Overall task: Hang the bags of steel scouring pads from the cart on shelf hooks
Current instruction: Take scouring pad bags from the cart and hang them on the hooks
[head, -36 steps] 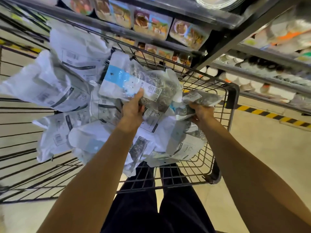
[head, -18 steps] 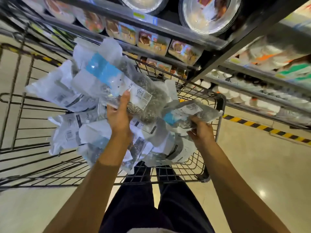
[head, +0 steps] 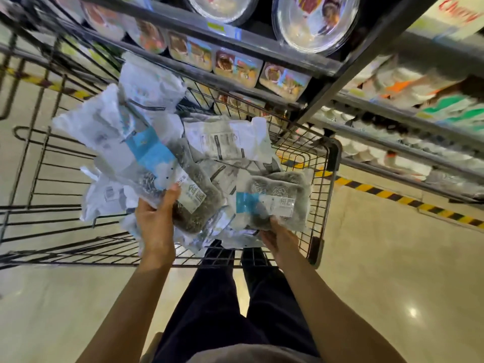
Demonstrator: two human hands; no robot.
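Observation:
A black wire cart [head: 324, 195] holds a heap of clear bags of steel scouring pads [head: 225, 145], each with a white and blue label. My left hand [head: 157, 221] grips one long bag [head: 157, 163] by its lower end and holds it slanting up to the left above the heap. My right hand [head: 277, 237] holds a second, smaller bag [head: 275, 203] from underneath at the cart's near right corner, label side up. No shelf hooks can be made out.
Dark store shelves [head: 262, 48] rise behind the cart with glass bowls [head: 314, 19] and boxed containers. More shelves with white goods run off to the right. A yellow-black floor stripe [head: 392, 195] lies along them. My dark trousers stand just behind the cart.
Both hands have lifted their bags higher out of the heap. The right-hand bag has turned label-up. The view has tilted up toward the shelves.

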